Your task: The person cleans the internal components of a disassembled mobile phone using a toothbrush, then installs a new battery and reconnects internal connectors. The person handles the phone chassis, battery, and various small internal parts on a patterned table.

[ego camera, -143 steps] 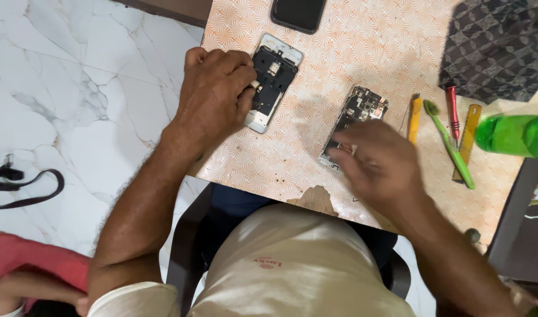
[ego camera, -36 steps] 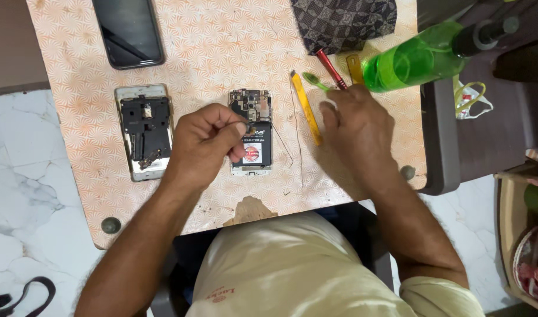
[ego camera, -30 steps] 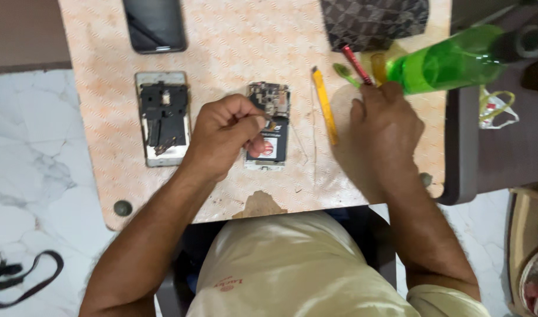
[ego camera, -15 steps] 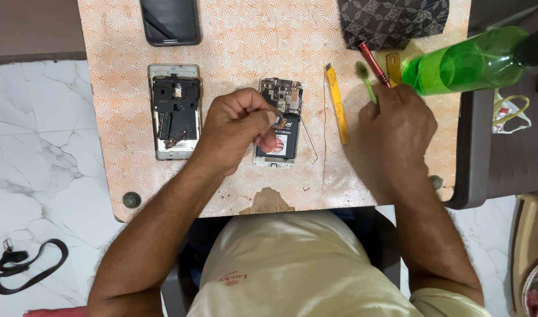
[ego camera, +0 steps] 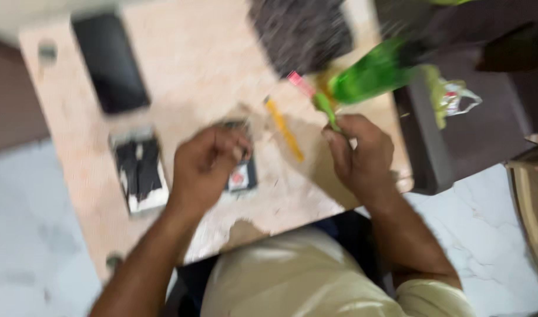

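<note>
1. A small red and white label (ego camera: 238,178) is showing on the opened, dark phone body (ego camera: 243,174) lying near the middle of the pinkish, speckled surface (ego camera: 204,76); the picture is too blurred to tell more of it.
2. A green, translucent plastic bottle (ego camera: 372,73) is lying on its side at the far right edge of the surface; its contents cannot be told.
3. The left hand (ego camera: 207,167) is curling loosely, fingertips resting on the top of the opened phone body.
4. The right hand (ego camera: 360,155) is closing narrowly around a green-handled tool (ego camera: 326,108), just beside the bottle.
5. A yellow, flat pry stick (ego camera: 284,129) is lying between the two hands.
6. A white-framed phone back panel (ego camera: 140,170) is lying left of the left hand, with a black, flat phone screen (ego camera: 110,61) beyond it and a dark, patterned pouch (ego camera: 301,32) at the far edge.
</note>
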